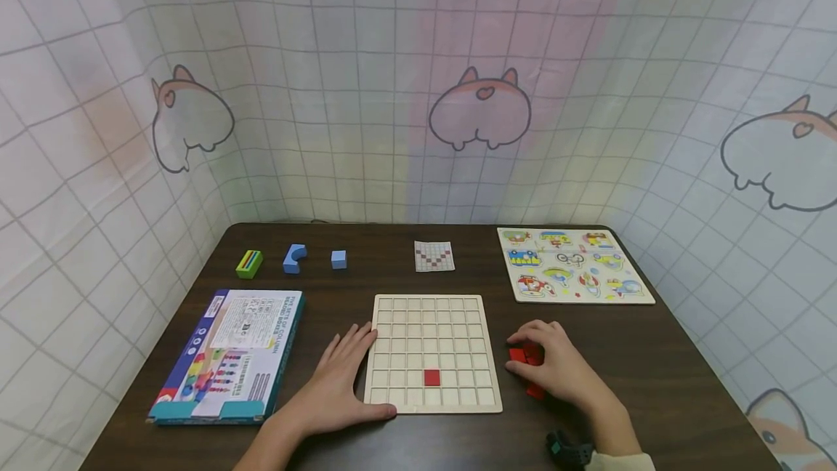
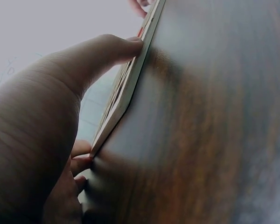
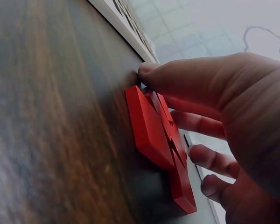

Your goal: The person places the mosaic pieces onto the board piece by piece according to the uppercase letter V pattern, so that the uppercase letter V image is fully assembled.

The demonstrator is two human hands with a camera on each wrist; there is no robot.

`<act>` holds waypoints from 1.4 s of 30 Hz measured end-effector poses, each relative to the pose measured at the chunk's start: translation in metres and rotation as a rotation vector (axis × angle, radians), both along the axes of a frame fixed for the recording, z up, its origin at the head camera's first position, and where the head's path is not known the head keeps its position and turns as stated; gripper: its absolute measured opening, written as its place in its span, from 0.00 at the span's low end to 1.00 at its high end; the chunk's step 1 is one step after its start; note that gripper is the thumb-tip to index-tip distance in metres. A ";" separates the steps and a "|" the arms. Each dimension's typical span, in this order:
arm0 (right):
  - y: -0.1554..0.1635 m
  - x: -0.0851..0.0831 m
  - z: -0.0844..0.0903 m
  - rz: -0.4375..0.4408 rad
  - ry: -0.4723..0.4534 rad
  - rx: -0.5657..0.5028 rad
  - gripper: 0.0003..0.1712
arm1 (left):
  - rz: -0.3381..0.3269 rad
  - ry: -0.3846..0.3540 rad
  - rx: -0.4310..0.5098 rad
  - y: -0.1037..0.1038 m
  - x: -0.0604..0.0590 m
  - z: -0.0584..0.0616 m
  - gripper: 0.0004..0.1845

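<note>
Cream sleeve (image 1: 621, 462), black wrist device (image 1: 570, 451)

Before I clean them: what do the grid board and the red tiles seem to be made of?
Grid board: probably wood, matte, given its pale, unpainted-looking edge. Red tiles: painted wood or plastic, satin; smooth, even red leaves both open.

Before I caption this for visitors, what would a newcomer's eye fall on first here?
The lone red tile sits near the lower edge of the pale gridded board and likely draws the eye first. Next come the loose red blocks beside the right hand, right of the board, then the central cartoon corgi rump on the curtain behind the table.
</note>
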State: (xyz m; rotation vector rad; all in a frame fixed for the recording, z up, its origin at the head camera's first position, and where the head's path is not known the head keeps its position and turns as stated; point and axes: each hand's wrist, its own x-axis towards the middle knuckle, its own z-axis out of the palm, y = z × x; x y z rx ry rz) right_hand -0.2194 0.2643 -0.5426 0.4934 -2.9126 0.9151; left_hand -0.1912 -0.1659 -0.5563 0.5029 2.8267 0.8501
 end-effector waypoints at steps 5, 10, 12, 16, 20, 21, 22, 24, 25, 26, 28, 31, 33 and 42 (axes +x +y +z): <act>0.003 0.001 -0.001 -0.009 -0.012 -0.014 0.16 | -0.004 -0.002 0.010 0.000 0.000 0.000 0.73; 0.004 0.001 -0.001 -0.026 -0.007 -0.018 0.12 | -0.003 -0.008 0.010 0.000 0.000 0.000 0.74; 0.004 0.000 -0.002 -0.029 0.001 -0.016 0.12 | -0.001 -0.007 0.008 0.000 -0.001 0.000 0.74; 0.002 0.000 -0.004 -0.034 0.015 -0.012 0.11 | -0.003 -0.006 0.003 -0.001 0.000 -0.001 0.74; 0.001 0.001 -0.004 -0.041 0.026 -0.012 0.11 | -0.003 -0.005 0.006 -0.001 -0.001 -0.001 0.74; 0.000 0.001 -0.003 -0.042 0.029 -0.013 0.11 | -0.003 -0.004 0.007 -0.001 -0.001 0.000 0.74; 0.000 0.001 -0.003 -0.043 0.034 -0.014 0.11 | -0.003 -0.005 0.008 -0.001 -0.001 0.000 0.74; 0.000 0.001 -0.003 -0.043 0.047 -0.018 0.10 | -0.002 -0.004 0.011 -0.001 -0.001 0.000 0.74; -0.001 0.001 -0.003 -0.041 0.053 -0.022 0.10 | -0.002 -0.005 0.012 -0.001 0.000 0.000 0.74; -0.001 0.001 -0.004 -0.039 0.060 -0.028 0.10 | -0.001 -0.005 0.012 -0.001 0.000 0.000 0.74; -0.002 0.001 -0.004 -0.034 0.073 -0.041 0.11 | 0.000 -0.007 0.013 -0.001 0.000 0.000 0.74; -0.003 0.000 -0.004 -0.022 0.090 -0.050 0.11 | 0.001 -0.008 0.015 -0.001 0.000 0.001 0.74; -0.004 0.000 -0.003 -0.013 0.097 -0.045 0.11 | 0.001 -0.008 0.012 -0.001 0.000 0.001 0.74; -0.025 0.002 0.015 0.024 0.107 -0.024 0.13 | -0.003 -0.009 0.009 0.000 -0.001 0.001 0.74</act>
